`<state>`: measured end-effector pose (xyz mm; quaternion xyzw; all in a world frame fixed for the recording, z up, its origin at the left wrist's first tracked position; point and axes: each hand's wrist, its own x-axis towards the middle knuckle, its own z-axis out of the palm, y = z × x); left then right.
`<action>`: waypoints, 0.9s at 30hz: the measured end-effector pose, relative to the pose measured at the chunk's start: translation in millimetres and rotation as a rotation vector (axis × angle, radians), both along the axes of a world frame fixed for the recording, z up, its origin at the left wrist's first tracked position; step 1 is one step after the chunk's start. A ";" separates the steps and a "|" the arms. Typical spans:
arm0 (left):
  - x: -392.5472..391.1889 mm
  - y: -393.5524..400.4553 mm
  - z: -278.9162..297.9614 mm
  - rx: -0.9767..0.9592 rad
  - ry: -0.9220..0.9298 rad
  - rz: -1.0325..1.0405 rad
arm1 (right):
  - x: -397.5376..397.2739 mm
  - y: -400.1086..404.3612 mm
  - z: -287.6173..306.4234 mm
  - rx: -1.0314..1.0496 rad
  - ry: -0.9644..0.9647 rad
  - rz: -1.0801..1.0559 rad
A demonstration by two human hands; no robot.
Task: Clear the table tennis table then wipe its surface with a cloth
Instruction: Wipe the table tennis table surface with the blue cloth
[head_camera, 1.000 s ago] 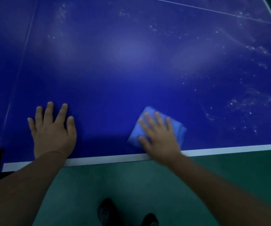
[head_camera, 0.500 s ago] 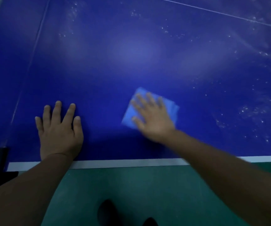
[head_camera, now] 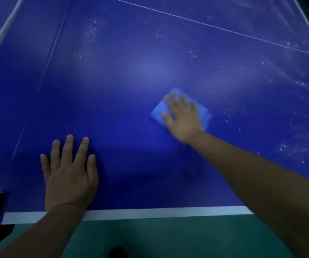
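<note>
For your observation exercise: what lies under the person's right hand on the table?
A folded light-blue cloth lies under the right hand, flat on the dark-blue table tennis table. Its corners show; its middle, and the surface beneath, are covered.

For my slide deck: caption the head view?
Right hand presses light-blue cloth on dusty blue table; left hand rests flat.

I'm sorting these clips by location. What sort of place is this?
Probably an indoor sports hall or games room: a blue table tennis table with a white edge line, standing on green sports-type flooring. The right hand presses a cloth on it.
</note>
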<state>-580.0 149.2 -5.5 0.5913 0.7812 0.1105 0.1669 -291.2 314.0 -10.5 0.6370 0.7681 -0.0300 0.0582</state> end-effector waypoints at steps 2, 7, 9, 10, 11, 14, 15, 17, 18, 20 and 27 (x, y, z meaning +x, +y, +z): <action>1.3 0.5 -1.0 -0.005 0.007 -0.002 | 27.4 31.3 7.3 -0.036 0.069 -0.325; -0.6 0.4 -5.7 0.020 0.020 0.002 | -58.4 16.7 -1.4 0.004 0.080 -0.138; -0.4 -0.2 -5.9 0.026 0.028 0.009 | -104.1 -15.2 -7.1 -0.020 0.097 0.171; 0.0 0.8 -5.4 0.028 0.032 0.011 | -113.9 -23.7 -8.9 -0.042 0.102 0.299; 0.2 2.0 -5.1 0.029 0.039 0.011 | -114.4 -18.0 -8.1 -0.065 0.105 0.397; -1.4 0.7 -4.3 -0.001 0.052 -0.013 | -89.8 40.4 -4.5 -0.041 0.042 0.391; -2.4 0.1 -4.1 -0.011 0.057 -0.014 | -82.5 64.3 -3.2 -0.032 0.027 0.283; -3.3 -0.3 -4.9 -0.029 0.065 -0.018 | -80.2 101.7 -1.2 -0.029 0.053 0.072; -3.5 0.3 -4.7 -0.034 0.072 -0.021 | -88.2 111.9 -1.3 -0.023 0.085 -0.002; -3.7 2.0 -3.3 -0.050 0.086 -0.021 | -118.9 119.2 -3.3 -0.006 0.141 -0.061; -2.3 8.4 2.0 -0.025 0.093 0.022 | -162.5 91.6 -3.2 -0.027 0.136 0.771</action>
